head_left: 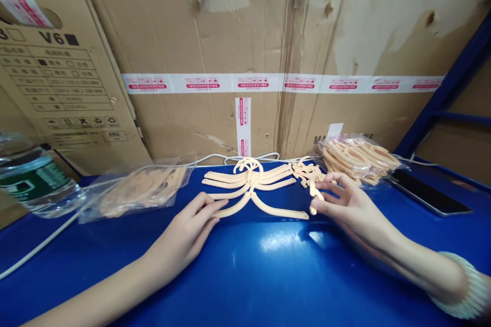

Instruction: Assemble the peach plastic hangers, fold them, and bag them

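A stack of cream plastic hangers [251, 180] lies on the blue table [253, 271], with one hanger [268, 207] spread out in front of it. My left hand [184, 232] lies flat with its fingers stretched, the fingertips touching that front hanger's left arm. My right hand [345, 204] is curled round a small cream clip piece [315, 195] near the hanger's right end. Several more loose cream clips [305, 171] sit just behind my right hand.
A clear bag of hangers [143, 189] lies at the left and another bag [360, 158] at the right. A water bottle [34, 179] lies at far left. A dark phone [427, 192] rests at the right. Cardboard boxes [230, 36] wall the back; white cables [42, 245] cross the table.
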Motion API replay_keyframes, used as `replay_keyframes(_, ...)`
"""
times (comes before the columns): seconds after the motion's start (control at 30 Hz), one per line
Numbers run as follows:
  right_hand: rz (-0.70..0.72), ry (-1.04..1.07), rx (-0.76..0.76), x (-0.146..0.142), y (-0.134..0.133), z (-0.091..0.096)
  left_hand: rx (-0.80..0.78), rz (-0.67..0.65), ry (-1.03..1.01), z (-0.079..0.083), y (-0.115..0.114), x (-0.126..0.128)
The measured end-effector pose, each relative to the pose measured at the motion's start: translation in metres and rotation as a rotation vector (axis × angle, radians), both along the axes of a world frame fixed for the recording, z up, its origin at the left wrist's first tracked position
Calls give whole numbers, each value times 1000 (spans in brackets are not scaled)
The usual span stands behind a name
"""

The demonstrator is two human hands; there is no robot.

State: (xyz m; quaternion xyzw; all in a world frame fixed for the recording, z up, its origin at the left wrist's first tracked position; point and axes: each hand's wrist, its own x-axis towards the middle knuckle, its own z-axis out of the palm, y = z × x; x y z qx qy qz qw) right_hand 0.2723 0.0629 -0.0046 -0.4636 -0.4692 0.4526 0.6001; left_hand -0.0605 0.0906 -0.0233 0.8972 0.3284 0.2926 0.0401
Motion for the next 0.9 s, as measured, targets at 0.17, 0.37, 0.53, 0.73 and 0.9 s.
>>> replay_keyframes(0.17, 61, 53, -120, 1, 2, 1, -32, -14, 0, 3, 1, -2)
replay_keyframes(0.37, 140, 14, 13, 2, 1, 8, -23, 41, -69, 2, 1, 0)
replay_keyframes(0.53, 191, -158, 84, 8, 3, 13, -81, 28, -59, 5, 0, -1)
replay_keyframes(0.73, 204, -243, -21, 20, 14, 12, -104, 18, -79, 5, 0, 0)
replay_keyframes(0.9, 205, -95, -141, 21, 17, 7, -111, 20, -73, 4, -1, -1)
